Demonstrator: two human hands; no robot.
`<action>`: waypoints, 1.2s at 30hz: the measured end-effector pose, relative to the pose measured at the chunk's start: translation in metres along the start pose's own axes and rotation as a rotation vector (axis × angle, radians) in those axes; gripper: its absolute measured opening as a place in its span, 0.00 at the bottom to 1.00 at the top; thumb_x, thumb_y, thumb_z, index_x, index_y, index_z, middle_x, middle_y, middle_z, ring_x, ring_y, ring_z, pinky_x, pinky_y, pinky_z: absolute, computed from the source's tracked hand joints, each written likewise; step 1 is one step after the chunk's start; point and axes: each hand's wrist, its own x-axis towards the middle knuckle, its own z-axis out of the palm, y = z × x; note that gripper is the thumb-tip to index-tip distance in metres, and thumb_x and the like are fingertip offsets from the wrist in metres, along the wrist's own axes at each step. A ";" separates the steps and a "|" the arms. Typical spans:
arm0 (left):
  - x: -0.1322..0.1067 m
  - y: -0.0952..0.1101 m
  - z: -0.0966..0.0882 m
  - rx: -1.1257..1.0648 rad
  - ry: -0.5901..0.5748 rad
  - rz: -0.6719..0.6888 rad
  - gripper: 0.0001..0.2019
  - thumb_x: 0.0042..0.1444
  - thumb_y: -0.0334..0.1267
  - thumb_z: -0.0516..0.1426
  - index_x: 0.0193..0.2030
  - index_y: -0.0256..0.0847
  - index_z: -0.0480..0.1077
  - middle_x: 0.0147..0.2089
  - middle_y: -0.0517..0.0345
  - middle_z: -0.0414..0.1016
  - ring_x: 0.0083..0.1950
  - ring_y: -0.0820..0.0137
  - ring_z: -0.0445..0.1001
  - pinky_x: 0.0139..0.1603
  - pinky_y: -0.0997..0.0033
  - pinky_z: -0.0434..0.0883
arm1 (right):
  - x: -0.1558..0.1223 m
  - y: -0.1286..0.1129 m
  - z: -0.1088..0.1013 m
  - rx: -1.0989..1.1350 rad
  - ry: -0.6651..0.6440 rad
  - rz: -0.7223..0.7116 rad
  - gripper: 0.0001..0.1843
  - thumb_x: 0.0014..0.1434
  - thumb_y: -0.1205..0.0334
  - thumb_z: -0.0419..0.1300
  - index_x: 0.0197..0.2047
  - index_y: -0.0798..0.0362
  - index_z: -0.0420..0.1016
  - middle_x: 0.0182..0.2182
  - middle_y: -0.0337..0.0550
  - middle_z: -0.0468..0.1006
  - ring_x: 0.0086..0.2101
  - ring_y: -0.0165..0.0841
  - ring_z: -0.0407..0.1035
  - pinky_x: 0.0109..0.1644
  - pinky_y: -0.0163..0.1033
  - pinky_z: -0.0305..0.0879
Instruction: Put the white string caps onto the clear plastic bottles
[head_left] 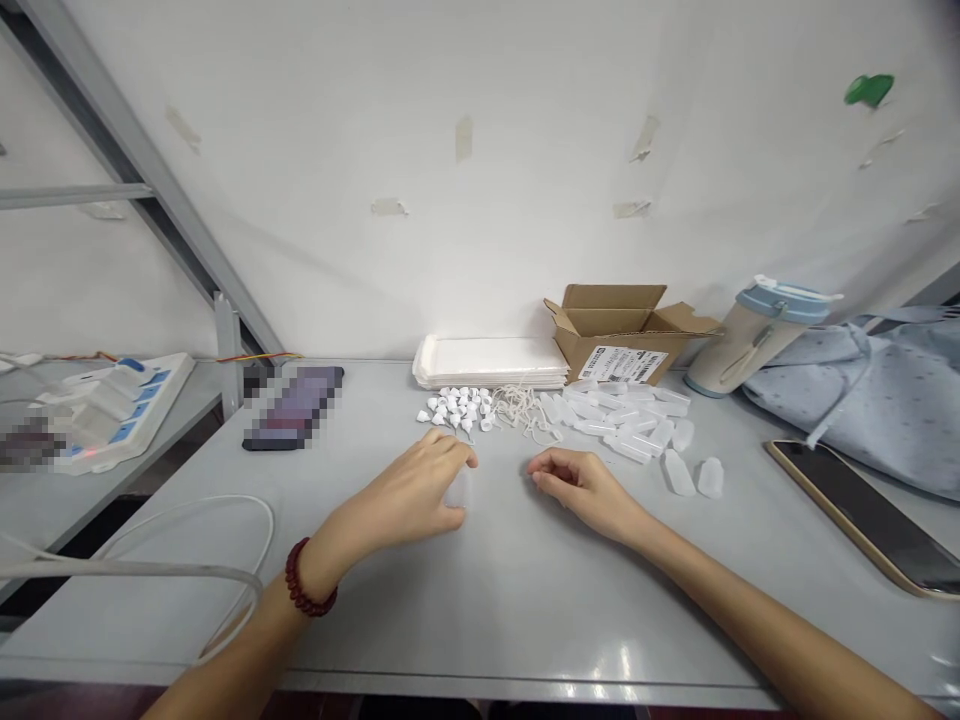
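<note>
My left hand (414,488) hovers low over the table with thumb and fingers apart. A translucent plastic piece (459,490) shows between them, partly hidden by the hand; I cannot see a firm grip on it. Just beyond the fingertips lies a pile of small white caps (454,405). To the right, my right hand (581,482) rests with its fingers curled and the thumb against them. What those fingers hold, if anything, is hidden. Off-white cords (523,408) lie tangled behind the gap between the hands. Several translucent plastic sleeves (626,415) are heaped beyond my right hand.
Against the wall stand a stack of white flat packs (491,362) and an open cardboard box (626,335). A bottle (757,340), a cloth bag (870,390) and a phone (862,510) occupy the right. A dark phone-like object (294,408) and loose white cable (135,570) lie left.
</note>
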 end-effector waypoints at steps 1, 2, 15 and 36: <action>0.000 0.000 0.000 -0.007 -0.004 0.000 0.19 0.45 0.27 0.54 0.46 0.39 0.67 0.43 0.52 0.71 0.50 0.58 0.67 0.45 0.63 0.69 | 0.000 0.000 0.000 0.002 0.000 0.001 0.11 0.57 0.58 0.54 0.34 0.55 0.74 0.25 0.38 0.70 0.27 0.29 0.61 0.30 0.35 0.56; -0.001 0.000 0.000 -0.014 -0.010 -0.001 0.19 0.45 0.27 0.54 0.47 0.39 0.67 0.43 0.52 0.70 0.50 0.58 0.67 0.45 0.63 0.69 | 0.000 0.000 0.000 0.003 -0.001 0.002 0.11 0.57 0.58 0.54 0.34 0.55 0.74 0.25 0.38 0.70 0.27 0.29 0.61 0.30 0.35 0.56; 0.001 -0.007 0.001 -0.036 -0.015 0.026 0.19 0.47 0.31 0.58 0.48 0.39 0.67 0.48 0.50 0.70 0.53 0.57 0.65 0.49 0.60 0.68 | 0.000 -0.005 -0.001 0.023 -0.010 0.002 0.09 0.56 0.59 0.54 0.32 0.55 0.73 0.24 0.37 0.69 0.25 0.28 0.59 0.30 0.34 0.56; 0.002 -0.011 0.003 -0.030 -0.032 0.015 0.19 0.47 0.32 0.58 0.48 0.40 0.67 0.47 0.52 0.70 0.53 0.57 0.64 0.47 0.62 0.68 | -0.001 -0.005 0.001 0.025 -0.014 0.014 0.09 0.57 0.61 0.54 0.32 0.55 0.73 0.22 0.36 0.66 0.24 0.27 0.57 0.28 0.34 0.53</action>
